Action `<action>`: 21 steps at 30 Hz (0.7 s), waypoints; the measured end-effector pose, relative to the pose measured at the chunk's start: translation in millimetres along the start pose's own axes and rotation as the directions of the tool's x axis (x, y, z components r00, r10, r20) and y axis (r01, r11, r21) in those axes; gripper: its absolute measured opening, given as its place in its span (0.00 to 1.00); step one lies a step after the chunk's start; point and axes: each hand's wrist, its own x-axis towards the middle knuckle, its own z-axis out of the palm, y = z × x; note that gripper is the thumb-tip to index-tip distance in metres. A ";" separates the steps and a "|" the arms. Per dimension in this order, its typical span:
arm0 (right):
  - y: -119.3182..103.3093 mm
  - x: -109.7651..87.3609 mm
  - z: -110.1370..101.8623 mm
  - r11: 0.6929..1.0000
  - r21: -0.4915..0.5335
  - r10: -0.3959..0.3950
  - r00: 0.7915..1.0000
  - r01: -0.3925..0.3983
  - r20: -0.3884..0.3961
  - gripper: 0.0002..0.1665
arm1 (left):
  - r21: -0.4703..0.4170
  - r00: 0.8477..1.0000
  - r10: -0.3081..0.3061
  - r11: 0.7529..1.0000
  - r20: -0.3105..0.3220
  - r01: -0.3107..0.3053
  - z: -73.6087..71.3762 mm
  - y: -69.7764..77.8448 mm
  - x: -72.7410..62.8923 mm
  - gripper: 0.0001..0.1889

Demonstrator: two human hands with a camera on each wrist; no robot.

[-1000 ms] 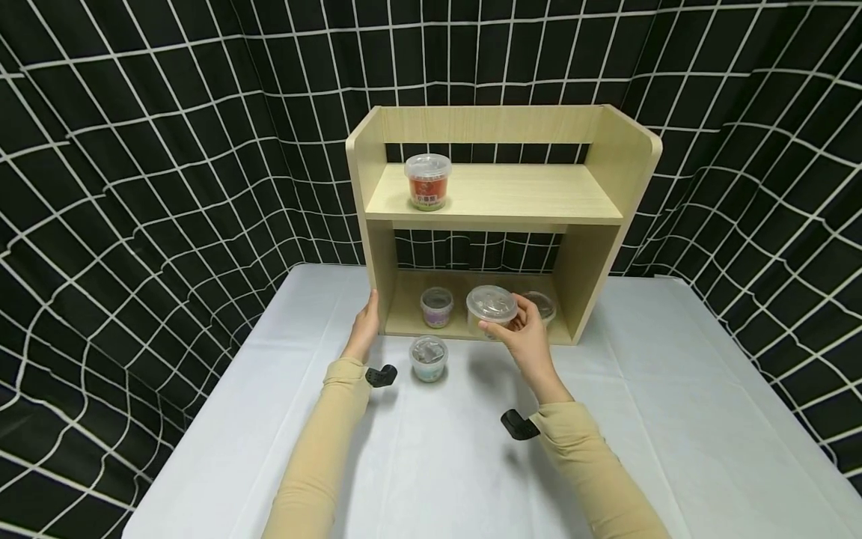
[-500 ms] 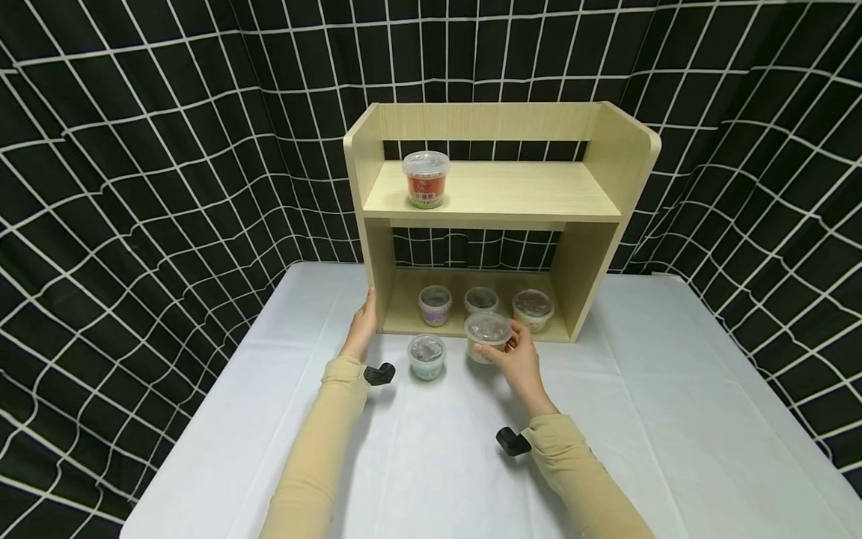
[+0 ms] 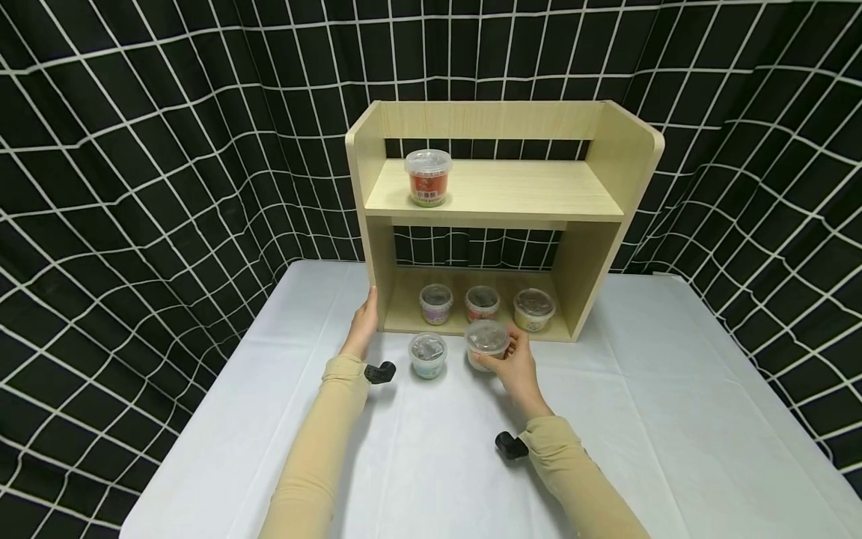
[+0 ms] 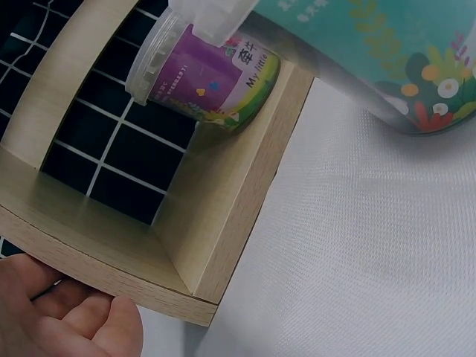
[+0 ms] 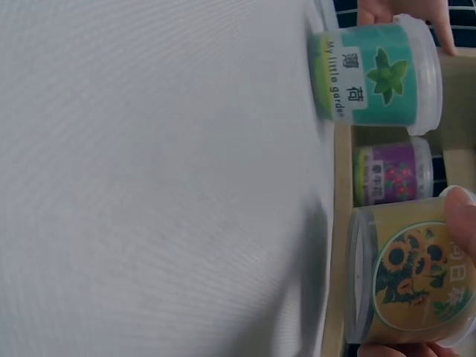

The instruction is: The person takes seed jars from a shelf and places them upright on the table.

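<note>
In the head view my right hand grips a clear-lidded plastic tub by its side, in front of the shelf's lower board. The right wrist view shows its yellow label with sunflowers, my thumb near the lid and fingers on the far side. Left of it, a teal-labelled tub with a mint leaf picture stands on the cloth. My left hand rests against the left side panel of the wooden shelf; in the left wrist view its fingers touch the panel's outer face.
On the lower board stand a purple-labelled tub, a red-labelled tub and a pale yellow tub. A red tub stands at the upper board's left. White cloth covers the table; black grid-patterned curtains surround it.
My right hand has drawn the sunflower tub toward me, down from in front of the lower board, uncovering the red and pale yellow tubs behind. The left hand stays at the panel.
</note>
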 end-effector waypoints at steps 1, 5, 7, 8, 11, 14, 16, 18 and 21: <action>1.1 0.0 0.5 1.000 -0.004 0.002 1.000 -0.002 0.000 0.50 | 0.003 1.000 0.003 1.000 -0.001 -0.003 0.0 -0.1 0.1 0.46; 4.5 -0.3 1.8 1.000 -0.022 0.006 1.000 -0.006 -0.001 0.50 | 0.009 1.000 0.019 1.000 -0.017 -0.019 1.2 -0.3 -0.4 0.46; 5.9 -0.6 2.1 1.000 -0.024 0.009 1.000 -0.009 -0.002 0.50 | 0.012 0.999 0.035 0.999 -0.025 -0.035 2.2 0.4 -2.0 0.47; 6.7 -0.7 2.2 1.000 -0.024 0.012 1.000 -0.012 -0.003 0.50 | 0.017 0.999 0.038 0.999 -0.026 -0.038 2.3 0.1 -1.9 0.47; 8.9 -1.1 2.5 1.000 -0.016 0.019 1.000 -0.019 -0.006 0.49 | 0.025 0.999 0.043 0.999 -0.022 -0.043 2.0 0.0 -2.5 0.47; 11.4 -1.0 3.1 1.000 -0.011 0.028 1.000 -0.028 -0.013 0.49 | 0.019 1.000 0.024 1.000 -0.010 -0.024 0.8 -0.5 -1.6 0.46; 12.6 -1.2 3.4 0.999 -0.013 0.030 0.999 -0.030 -0.016 0.49 | 0.011 1.000 0.012 1.000 -0.003 -0.012 0.5 0.1 -2.0 0.47; 13.5 -1.7 3.8 0.999 -0.015 0.030 0.999 -0.030 -0.017 0.49 | 0.005 1.000 -0.006 1.000 0.004 0.006 0.1 0.4 -2.0 0.47; 14.1 -3.2 3.9 0.999 -0.012 0.030 0.999 -0.031 -0.014 0.49 | 0.007 1.000 -0.018 1.000 0.007 0.018 -0.1 0.5 -2.3 0.48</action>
